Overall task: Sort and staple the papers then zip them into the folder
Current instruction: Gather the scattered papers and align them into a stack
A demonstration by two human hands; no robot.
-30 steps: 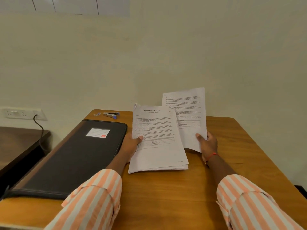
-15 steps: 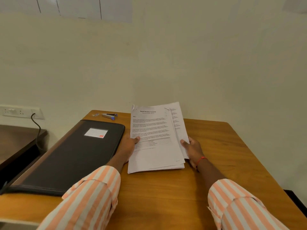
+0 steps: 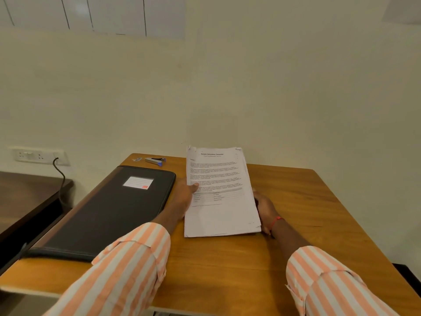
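1. the papers (image 3: 219, 192) lie in a stack on the wooden table (image 3: 307, 201), just right of the black folder (image 3: 109, 208), far end tilted up a little toward the wall.
2. the left hand (image 3: 183, 197) pinches the stack's edge nearest the folder, thumb on the top sheet. the right hand (image 3: 265, 209) cups the edge away from the folder; whether it clamps or only steadies, i cannot tell, as the sheets hide its fingers.
3. handling, as a judgement: thin sheets, light and floppy, likely to fan or slide apart. the edges look slightly uneven, so squeezing both long sides and tapping one end on the table should square them.
4. for stapling, hold near a top corner; those corners already look curled and may tear.
5. the stapler (image 3: 155, 160) rests beyond the folder's far end, near the wall, apart from both hands.
6. the folder lies flat and looks closed, not yet unzipped.
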